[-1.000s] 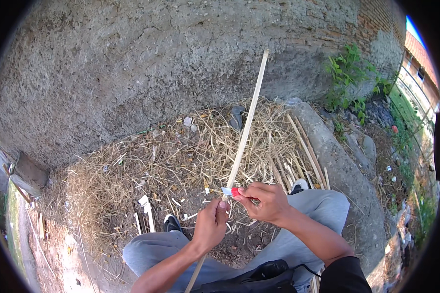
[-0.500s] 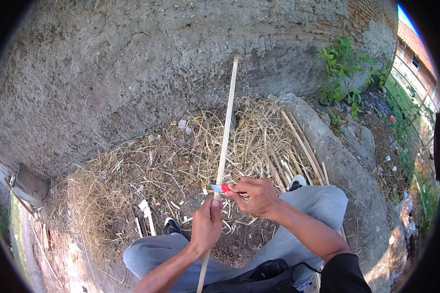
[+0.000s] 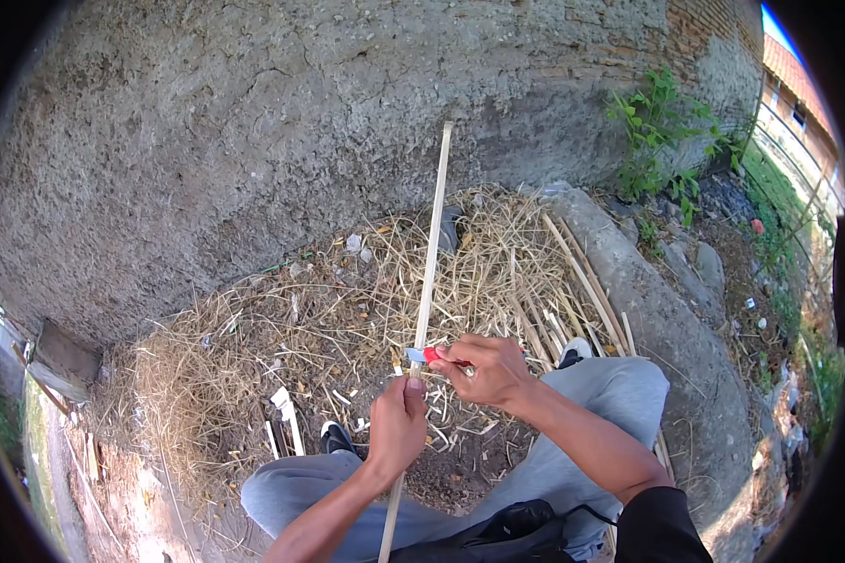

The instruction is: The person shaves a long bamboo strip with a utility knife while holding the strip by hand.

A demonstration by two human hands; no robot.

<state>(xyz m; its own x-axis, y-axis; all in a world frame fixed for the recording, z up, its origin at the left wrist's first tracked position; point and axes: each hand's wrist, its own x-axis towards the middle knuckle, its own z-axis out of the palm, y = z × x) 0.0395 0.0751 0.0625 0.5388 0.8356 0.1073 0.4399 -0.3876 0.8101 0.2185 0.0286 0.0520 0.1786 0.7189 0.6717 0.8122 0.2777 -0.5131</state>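
A long, pale strip of split wood or bamboo [image 3: 431, 253] runs from between my legs up toward the wall, its far end raised. My left hand [image 3: 399, 424] is wrapped round its near part, thumb lying along the top. Just beyond that thumb, my right hand [image 3: 485, 369] grips a knife [image 3: 431, 355] by its red handle. The short metal blade lies across the strip and touches it. Most of the handle is hidden inside my right fingers.
Dry straw-like shavings [image 3: 498, 253] cover the ground before me. More strips [image 3: 587, 272] lie at the right beside a stone ledge [image 3: 620, 263]. A rough wall [image 3: 282, 122] rises ahead, with a green plant [image 3: 657, 122] at its foot. My knees flank the work.
The strip's far end sits slightly lower and further left in view. My right hand and the knife have shifted slightly up along the strip; my left hand keeps its hold.
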